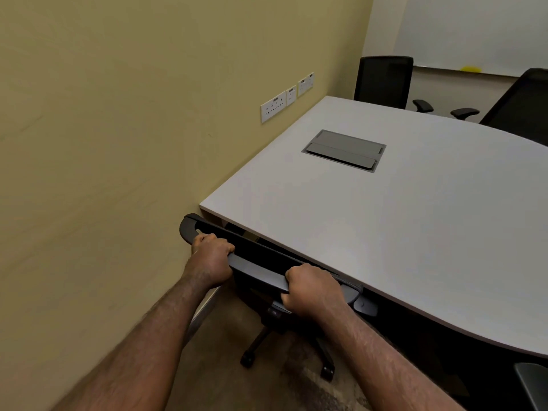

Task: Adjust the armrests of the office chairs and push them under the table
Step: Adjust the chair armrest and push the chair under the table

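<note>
We note both bare forearms extended forward and converging. Our left hand and right hand are fisted, knuckles up, fingers curled over the chair backrest's top edge.

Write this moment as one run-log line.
left hand: grips chair backrest top | right hand: grips same | chair: backrest at table edge | far chairs: not pushed in

You've got a smooth matt laminate table, matt plastic chair top rail with black mesh, dull painted wall.
</note>
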`<act>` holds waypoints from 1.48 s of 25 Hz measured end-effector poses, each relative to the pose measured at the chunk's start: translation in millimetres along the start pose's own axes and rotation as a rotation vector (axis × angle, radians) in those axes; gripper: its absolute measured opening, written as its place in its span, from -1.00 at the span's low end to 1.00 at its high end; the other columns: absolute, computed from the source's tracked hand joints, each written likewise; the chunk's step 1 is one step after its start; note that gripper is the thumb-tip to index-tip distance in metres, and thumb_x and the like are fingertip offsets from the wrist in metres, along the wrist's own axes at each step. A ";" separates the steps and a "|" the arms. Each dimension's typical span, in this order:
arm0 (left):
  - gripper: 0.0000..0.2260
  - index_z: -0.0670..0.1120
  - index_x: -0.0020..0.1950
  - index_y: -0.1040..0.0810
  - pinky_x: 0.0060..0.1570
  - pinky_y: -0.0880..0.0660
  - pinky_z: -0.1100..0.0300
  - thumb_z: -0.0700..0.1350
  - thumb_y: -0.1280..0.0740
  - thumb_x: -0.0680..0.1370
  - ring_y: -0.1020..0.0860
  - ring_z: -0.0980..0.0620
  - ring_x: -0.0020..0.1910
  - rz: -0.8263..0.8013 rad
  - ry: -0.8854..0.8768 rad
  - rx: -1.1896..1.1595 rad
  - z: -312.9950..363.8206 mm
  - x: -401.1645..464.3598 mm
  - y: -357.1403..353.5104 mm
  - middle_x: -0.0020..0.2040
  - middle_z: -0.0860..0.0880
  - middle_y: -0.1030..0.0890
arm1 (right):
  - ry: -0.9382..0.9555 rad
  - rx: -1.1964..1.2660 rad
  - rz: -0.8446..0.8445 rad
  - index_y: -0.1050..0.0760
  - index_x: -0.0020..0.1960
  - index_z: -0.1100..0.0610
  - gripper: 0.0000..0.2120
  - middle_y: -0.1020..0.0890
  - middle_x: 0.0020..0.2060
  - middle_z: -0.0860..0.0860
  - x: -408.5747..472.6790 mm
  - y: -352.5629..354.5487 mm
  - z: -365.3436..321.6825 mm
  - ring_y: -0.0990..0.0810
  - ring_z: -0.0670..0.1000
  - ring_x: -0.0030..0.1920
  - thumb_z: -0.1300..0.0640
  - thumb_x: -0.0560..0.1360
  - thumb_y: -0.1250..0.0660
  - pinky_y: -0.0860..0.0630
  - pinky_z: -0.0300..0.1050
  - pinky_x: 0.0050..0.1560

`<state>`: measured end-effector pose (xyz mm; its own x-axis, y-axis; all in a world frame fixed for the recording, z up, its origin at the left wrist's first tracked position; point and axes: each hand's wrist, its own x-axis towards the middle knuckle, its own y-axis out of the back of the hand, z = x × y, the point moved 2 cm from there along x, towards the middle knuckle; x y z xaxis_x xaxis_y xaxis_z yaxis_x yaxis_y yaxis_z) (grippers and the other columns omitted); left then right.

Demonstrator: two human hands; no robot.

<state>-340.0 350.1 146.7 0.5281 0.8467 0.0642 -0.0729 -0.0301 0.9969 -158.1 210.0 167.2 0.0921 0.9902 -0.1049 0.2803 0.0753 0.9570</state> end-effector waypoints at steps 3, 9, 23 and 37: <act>-0.79 0.10 -0.27 -0.43 0.14 -0.10 0.11 -0.22 -0.32 0.28 -0.27 0.07 -0.17 0.009 -0.016 0.005 -5.4 13.4 -0.8 -0.34 0.15 -0.32 | 0.002 -0.004 -0.004 -0.41 -0.26 0.02 -0.89 -0.46 -0.39 -0.05 11.3 -0.5 -0.6 -0.41 -0.04 -0.42 -0.01 0.34 -0.28 -0.35 -0.14 -0.42; -0.80 0.08 -0.27 -0.43 0.16 -0.12 0.10 -0.22 -0.32 0.28 -0.28 0.06 -0.17 0.007 -0.034 -0.003 -11.1 33.1 0.1 -0.34 0.13 -0.33 | -0.005 -0.002 0.001 -0.39 -0.27 0.01 -0.89 -0.44 -0.39 -0.05 28.4 -1.0 -0.2 -0.44 -0.01 -0.39 -0.01 0.34 -0.26 -0.38 -0.13 -0.39; -0.78 0.06 -0.37 -0.37 0.11 -0.12 0.08 -0.23 -0.35 0.26 -0.29 0.03 -0.21 0.048 -0.046 -0.046 3.0 77.2 -2.6 -0.38 0.13 -0.31 | -0.045 -0.039 0.035 -0.34 -0.35 0.03 -0.87 -0.44 -0.41 -0.05 66.6 9.6 29.3 -0.41 -0.02 -0.42 0.02 0.30 -0.24 -0.36 -0.14 -0.39; -0.82 0.01 -0.37 -0.46 0.02 -0.13 0.09 -0.24 -0.39 0.23 -0.29 0.02 -0.27 0.111 -0.069 -0.061 -16.2 106.3 -9.8 -0.41 0.12 -0.32 | -0.056 -0.042 0.063 -0.36 -0.32 0.02 -0.88 -0.41 -0.43 -0.06 91.6 7.9 22.9 -0.35 -0.05 -0.45 0.01 0.32 -0.26 -0.28 -0.15 -0.41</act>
<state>-296.8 448.9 143.0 0.5708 0.8014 0.1789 -0.1839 -0.0876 0.9790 -125.6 298.6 159.0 0.1621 0.9851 -0.0576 0.2321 0.0187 0.9725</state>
